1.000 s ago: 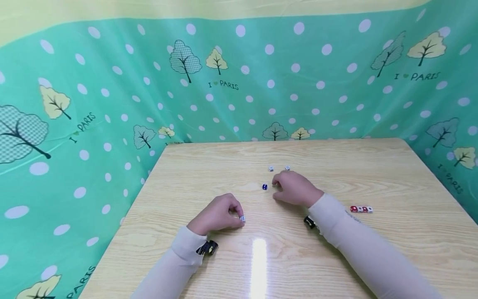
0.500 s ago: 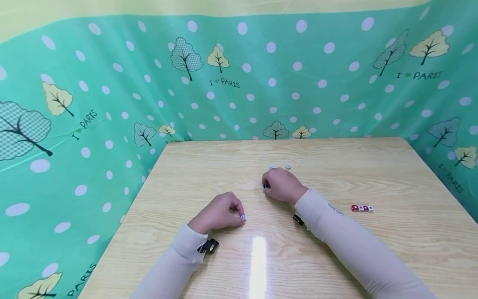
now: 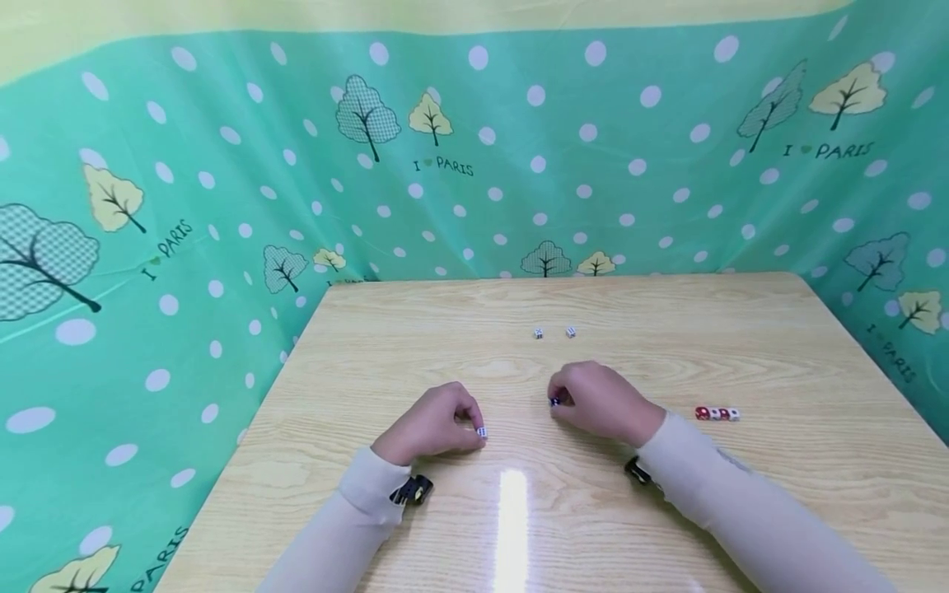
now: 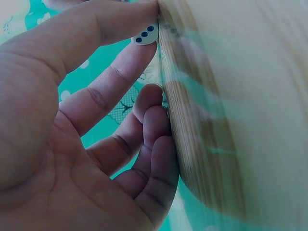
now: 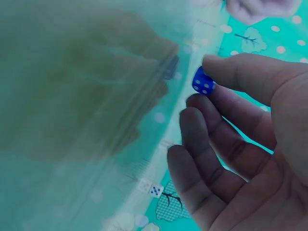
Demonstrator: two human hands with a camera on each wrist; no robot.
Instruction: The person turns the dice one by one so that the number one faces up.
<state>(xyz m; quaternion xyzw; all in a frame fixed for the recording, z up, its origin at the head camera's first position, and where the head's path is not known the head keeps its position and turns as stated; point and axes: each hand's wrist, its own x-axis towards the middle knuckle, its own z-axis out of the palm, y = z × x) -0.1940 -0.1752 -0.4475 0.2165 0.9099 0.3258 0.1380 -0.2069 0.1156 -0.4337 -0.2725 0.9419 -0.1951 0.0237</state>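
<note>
Head view: left sleeve (image 3: 337, 527) cut off at 7 o'clock, right sleeve (image 3: 759, 523) at 4. Blue die (image 3: 554, 402) mostly hidden by right hand (image 3: 604, 403). Far white dice (image 3: 539, 333), that hand's 11 o'clock: pips unreadably small. Right wrist view: left hand (image 5: 263, 8) blurred, cropped at 1 o'clock. Left wrist view: thumb (image 4: 115, 21) part-covers held white die (image 4: 145, 34).
</note>
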